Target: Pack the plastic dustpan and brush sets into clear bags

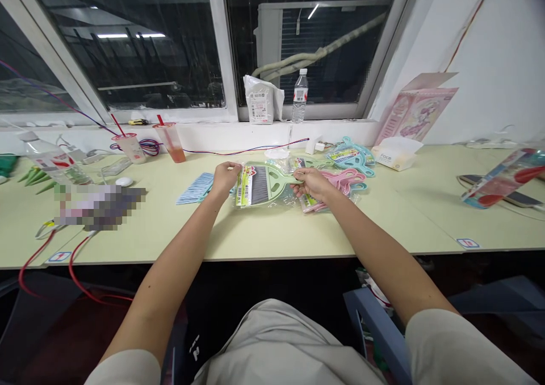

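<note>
A packaged green dustpan-and-brush set (260,185), with grey bristles and a printed label at its left end, is held over the table by both hands. My left hand (226,179) pinches the left edge of the clear wrapper. At the other end my right hand (312,184) is closed round the handle. A blue brush (195,189) lies left of the set, partly hidden behind my left hand. Behind and beside my right hand are pink packaged sets (346,178), a blue packaged set (349,155) and part of another green one.
On the left stand two drink cups (171,142) with red straws and a water bottle (53,157). A tissue pack (398,152) and a pink box (419,109) are at the back right. Another bottle (300,96) is on the sill. The table's front edge (276,258) is near me.
</note>
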`<control>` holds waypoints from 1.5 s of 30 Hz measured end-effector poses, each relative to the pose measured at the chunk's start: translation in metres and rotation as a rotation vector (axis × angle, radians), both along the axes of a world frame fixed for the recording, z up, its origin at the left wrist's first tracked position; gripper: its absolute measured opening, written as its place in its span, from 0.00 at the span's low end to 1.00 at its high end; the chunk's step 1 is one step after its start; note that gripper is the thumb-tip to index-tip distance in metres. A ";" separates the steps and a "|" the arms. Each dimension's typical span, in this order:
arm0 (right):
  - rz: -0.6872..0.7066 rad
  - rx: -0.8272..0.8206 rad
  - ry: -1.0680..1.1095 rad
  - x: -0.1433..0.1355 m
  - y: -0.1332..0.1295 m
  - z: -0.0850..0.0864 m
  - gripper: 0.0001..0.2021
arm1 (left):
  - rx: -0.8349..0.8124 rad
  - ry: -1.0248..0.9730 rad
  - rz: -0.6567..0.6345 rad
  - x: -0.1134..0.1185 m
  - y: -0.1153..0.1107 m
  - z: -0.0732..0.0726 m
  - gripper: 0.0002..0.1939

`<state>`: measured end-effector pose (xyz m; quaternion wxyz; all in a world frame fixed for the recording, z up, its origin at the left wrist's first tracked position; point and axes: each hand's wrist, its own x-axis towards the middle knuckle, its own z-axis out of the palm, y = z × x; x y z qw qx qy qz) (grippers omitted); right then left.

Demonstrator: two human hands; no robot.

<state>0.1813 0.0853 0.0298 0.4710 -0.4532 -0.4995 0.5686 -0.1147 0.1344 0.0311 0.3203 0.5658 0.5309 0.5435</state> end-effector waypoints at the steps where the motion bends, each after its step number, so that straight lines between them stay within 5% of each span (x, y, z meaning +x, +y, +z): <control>1: 0.000 -0.002 0.000 -0.001 -0.001 0.000 0.05 | -0.015 -0.019 0.006 0.002 -0.002 0.000 0.09; 9: -0.007 -0.034 0.035 -0.005 -0.003 0.003 0.07 | -0.089 -0.126 -0.002 0.011 -0.015 0.015 0.10; 13: -0.013 -0.057 0.089 0.001 -0.001 0.004 0.07 | -0.059 -0.118 -0.115 0.009 -0.020 0.023 0.22; 19: -0.008 -0.044 0.108 0.004 0.000 0.004 0.07 | -0.019 -0.039 -0.227 0.006 -0.018 0.018 0.23; 33: 0.002 -0.041 0.128 0.007 0.004 0.001 0.07 | 0.139 0.053 -0.253 0.002 -0.019 0.019 0.15; 45: -0.013 -0.055 0.121 0.007 0.003 0.002 0.07 | 0.163 0.303 -0.374 -0.003 -0.023 0.021 0.32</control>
